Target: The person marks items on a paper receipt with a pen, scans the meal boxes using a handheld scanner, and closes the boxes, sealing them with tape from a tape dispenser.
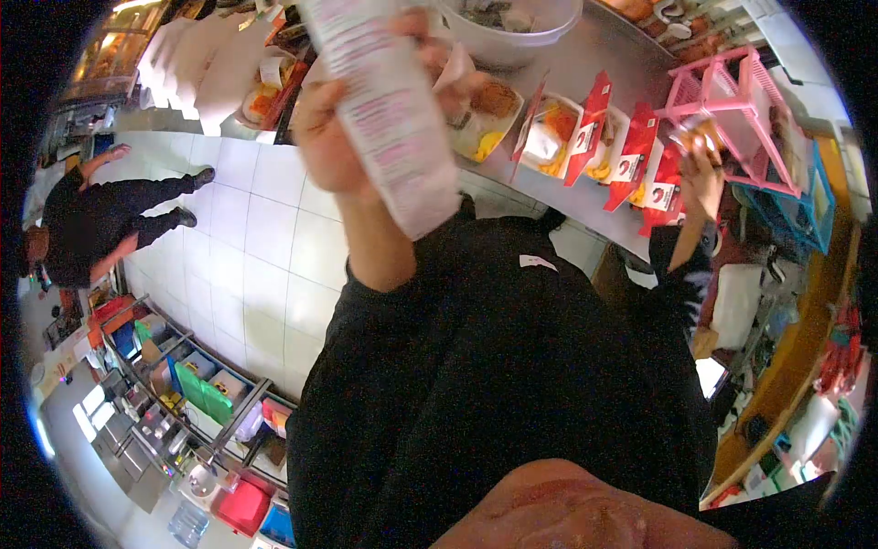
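Raised close to the camera, my left hand [334, 142] is wrapped round a long white receipt [389, 119] with blurred pinkish print. The thumb side shows left of the paper, and fingers emerge behind its right edge. My right hand [702, 188], with a dark band at the wrist, reaches to the pink plastic rack [764, 119]. Its fingers are bent round a small orange-brown thing [702, 139], too blurred to name. Just left of it, several red-and-white food boxes [626, 163] stand open in a row. A tray with a browned piece of food [494, 99] sits near the receipt.
A metal counter [622, 55] bears the boxes and a large clear tub [512, 37]. At left, another person [101, 215] in dark clothes stands on the tiled floor [265, 229]. Shelving with bins [206, 393] is at lower left. A blue crate [805, 206] is below the rack.
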The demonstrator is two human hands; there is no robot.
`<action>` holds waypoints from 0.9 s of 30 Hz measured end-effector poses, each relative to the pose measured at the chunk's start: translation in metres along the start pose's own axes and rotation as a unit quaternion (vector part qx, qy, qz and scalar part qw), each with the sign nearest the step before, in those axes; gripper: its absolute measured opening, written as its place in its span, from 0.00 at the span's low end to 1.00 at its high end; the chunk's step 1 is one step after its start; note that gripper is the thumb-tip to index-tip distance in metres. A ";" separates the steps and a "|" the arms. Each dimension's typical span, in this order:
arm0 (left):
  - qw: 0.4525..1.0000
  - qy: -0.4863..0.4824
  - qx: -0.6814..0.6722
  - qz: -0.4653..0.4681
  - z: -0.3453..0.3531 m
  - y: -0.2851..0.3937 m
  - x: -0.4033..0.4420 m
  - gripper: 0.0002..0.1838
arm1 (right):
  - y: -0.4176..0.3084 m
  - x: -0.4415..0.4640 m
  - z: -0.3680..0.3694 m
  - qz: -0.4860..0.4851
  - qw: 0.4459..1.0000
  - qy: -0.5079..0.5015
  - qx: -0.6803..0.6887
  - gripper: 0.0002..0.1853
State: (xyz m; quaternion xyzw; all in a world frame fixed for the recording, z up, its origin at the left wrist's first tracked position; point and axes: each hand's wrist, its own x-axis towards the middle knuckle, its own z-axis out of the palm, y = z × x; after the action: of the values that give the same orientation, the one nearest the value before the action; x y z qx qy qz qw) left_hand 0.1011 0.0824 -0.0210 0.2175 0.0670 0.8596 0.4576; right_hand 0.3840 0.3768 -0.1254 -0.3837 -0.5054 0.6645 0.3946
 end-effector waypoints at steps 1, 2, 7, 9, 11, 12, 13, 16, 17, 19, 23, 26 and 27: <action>0.999 -0.009 -0.028 0.024 -0.002 0.015 -0.009 0.34 | 0.002 -0.005 0.025 -0.007 0.998 -0.045 -0.040 0.13; 0.997 -0.019 -0.053 0.051 -0.005 0.032 -0.018 0.34 | 0.003 -0.009 0.050 -0.015 0.993 -0.092 -0.079 0.13; 0.990 0.048 -0.031 0.131 -0.031 0.092 -0.057 0.38 | 0.028 -0.016 0.160 -0.164 0.848 -0.349 -0.363 0.11; 0.986 0.073 -0.007 0.148 -0.042 0.105 -0.064 0.39 | 0.052 -0.018 0.190 -0.206 0.796 -0.366 -0.436 0.10; 0.981 0.106 -0.007 0.165 -0.048 0.114 -0.070 0.41 | 0.085 -0.011 0.208 -0.254 0.621 -0.447 -0.591 0.11; 0.980 0.107 -0.008 0.170 -0.044 0.114 -0.069 0.41 | 0.089 -0.014 0.220 -0.255 0.618 -0.451 -0.591 0.11; 0.979 0.053 -0.091 0.172 -0.037 0.112 -0.067 0.41 | 0.094 -0.018 0.232 -0.217 0.596 -0.481 -0.605 0.10; 0.978 0.074 -0.097 0.171 -0.056 0.125 -0.079 0.41 | 0.137 -0.010 0.240 -0.194 0.547 -0.493 -0.649 0.09; 0.975 0.145 -0.019 0.166 -0.064 0.129 -0.083 0.41 | 0.156 -0.005 0.240 -0.213 0.521 -0.472 -0.679 0.08; 0.978 0.114 -0.033 0.168 -0.068 0.130 -0.082 0.40 | 0.174 0.006 0.236 -0.224 0.533 -0.417 -0.701 0.09; 0.970 0.172 0.008 0.175 -0.073 0.134 -0.082 0.37 | 0.178 0.019 0.217 -0.250 0.622 -0.396 -0.627 0.14; 0.980 0.046 -0.166 0.103 -0.068 0.125 -0.066 0.31 | 0.131 -0.011 0.247 -0.168 0.706 -0.430 -0.536 0.13; 0.979 0.030 -0.188 0.078 -0.067 0.122 -0.059 0.29 | 0.098 -0.032 0.264 -0.107 0.753 -0.423 -0.494 0.12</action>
State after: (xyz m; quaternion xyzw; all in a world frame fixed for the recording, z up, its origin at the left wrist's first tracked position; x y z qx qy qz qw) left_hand 0.0081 -0.0302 -0.0612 0.1065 -0.0997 0.8961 0.4193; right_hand 0.1436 0.2326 -0.1661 -0.1485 -0.9161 0.3707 -0.0351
